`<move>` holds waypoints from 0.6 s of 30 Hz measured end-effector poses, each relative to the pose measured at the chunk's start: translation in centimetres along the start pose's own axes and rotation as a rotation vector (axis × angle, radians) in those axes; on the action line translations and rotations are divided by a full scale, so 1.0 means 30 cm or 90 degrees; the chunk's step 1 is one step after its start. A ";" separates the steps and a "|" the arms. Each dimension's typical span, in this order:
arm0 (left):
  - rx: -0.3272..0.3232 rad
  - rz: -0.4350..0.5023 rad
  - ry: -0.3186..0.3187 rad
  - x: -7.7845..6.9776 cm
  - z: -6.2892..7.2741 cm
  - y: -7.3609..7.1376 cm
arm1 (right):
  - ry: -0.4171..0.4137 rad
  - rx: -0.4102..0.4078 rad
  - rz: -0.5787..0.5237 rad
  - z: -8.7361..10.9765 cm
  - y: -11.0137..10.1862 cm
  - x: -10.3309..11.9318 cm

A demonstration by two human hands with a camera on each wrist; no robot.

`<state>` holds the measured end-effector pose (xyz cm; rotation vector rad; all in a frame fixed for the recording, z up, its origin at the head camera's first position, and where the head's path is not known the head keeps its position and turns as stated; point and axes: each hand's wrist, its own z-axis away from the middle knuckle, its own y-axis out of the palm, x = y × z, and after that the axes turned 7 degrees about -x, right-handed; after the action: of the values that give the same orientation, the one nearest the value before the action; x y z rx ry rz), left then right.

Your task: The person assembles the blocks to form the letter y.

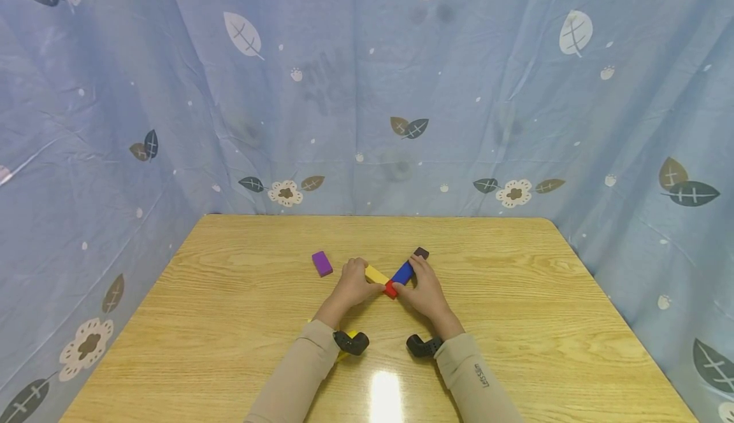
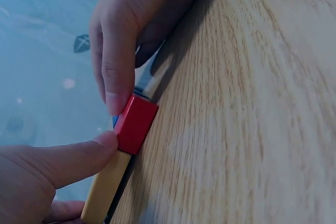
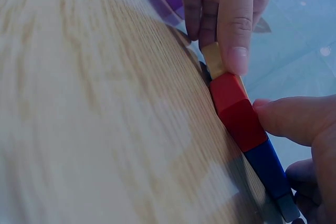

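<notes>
Small coloured blocks lie in a V on the table. A red block [image 1: 390,289] forms the near corner, with a yellow block [image 1: 376,275] running to the far left and a blue block [image 1: 403,273] to the far right. Beyond the blue one is a dark block [image 1: 421,253]. My left hand [image 1: 352,284] holds the yellow block, its thumb where yellow meets red [image 2: 137,124]. My right hand [image 1: 424,290] holds the blue block between fingers at its far end and a thumb against red. Part of the yellow block is hidden by the left fingers.
A purple block [image 1: 322,264] lies apart, left of the left hand. Something yellow [image 1: 344,354] shows partly beneath the left wrist. The wooden table [image 1: 229,295] ends at a blue patterned curtain [image 1: 355,92] at the back and sides.
</notes>
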<state>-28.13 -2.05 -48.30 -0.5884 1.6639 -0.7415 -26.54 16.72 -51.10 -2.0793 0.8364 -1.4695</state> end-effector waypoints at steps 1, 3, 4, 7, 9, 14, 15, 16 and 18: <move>0.000 -0.001 0.000 0.000 0.000 -0.001 | 0.000 0.000 -0.001 0.000 0.000 0.001; -0.001 0.000 0.001 0.001 0.000 0.000 | 0.002 0.000 -0.001 0.000 0.000 0.002; -0.001 -0.001 0.002 0.001 0.000 0.000 | 0.003 0.000 -0.002 0.000 -0.001 0.003; -0.001 -0.001 0.003 -0.001 0.001 0.002 | 0.003 0.000 0.002 0.000 0.000 0.001; -0.001 0.000 0.003 -0.002 0.002 0.003 | 0.004 0.000 0.002 0.000 0.000 0.000; 0.009 0.007 -0.004 -0.005 0.006 0.004 | 0.005 0.001 0.001 0.001 -0.001 -0.001; 0.010 0.008 -0.006 -0.006 0.007 0.004 | 0.005 0.002 0.002 0.001 0.000 -0.001; 0.011 0.008 -0.007 -0.006 0.007 0.003 | 0.005 0.003 0.002 0.000 0.000 -0.001; 0.013 0.008 -0.009 -0.007 0.008 0.003 | 0.006 0.004 0.002 0.000 0.000 -0.002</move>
<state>-27.85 -1.88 -48.25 -0.5668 1.6440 -0.7431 -26.57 16.76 -51.13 -2.0677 0.8379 -1.4793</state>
